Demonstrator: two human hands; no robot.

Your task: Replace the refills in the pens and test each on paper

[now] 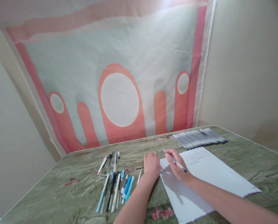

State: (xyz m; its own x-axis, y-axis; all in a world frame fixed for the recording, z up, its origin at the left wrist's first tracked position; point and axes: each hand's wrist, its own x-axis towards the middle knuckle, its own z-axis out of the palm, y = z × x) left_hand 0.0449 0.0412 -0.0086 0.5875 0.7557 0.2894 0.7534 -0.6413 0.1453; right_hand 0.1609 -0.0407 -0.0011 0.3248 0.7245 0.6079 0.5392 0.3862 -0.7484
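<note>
My right hand (177, 166) is closed round a slim pen (179, 163) with a clear barrel and a dark end. It rests over the left part of a white sheet of paper (213, 177), whose upper part bears lines of small handwriting. The pen's tip points up and left, near the sheet's upper left corner. Beside that corner, my left hand (151, 165) lies on the table with its fingers curled. A small pale bit shows at its fingertips, too small to name. Left of my left forearm lie several pens and markers (115, 193), in blue, white and black.
A neat row of clear pens with dark ends (199, 137) lies behind the paper. Several more pens (108, 162) lie farther back on the left. The wood-patterned table (83, 196) reaches back to a wall hanging (150, 62) with pink and orange shapes.
</note>
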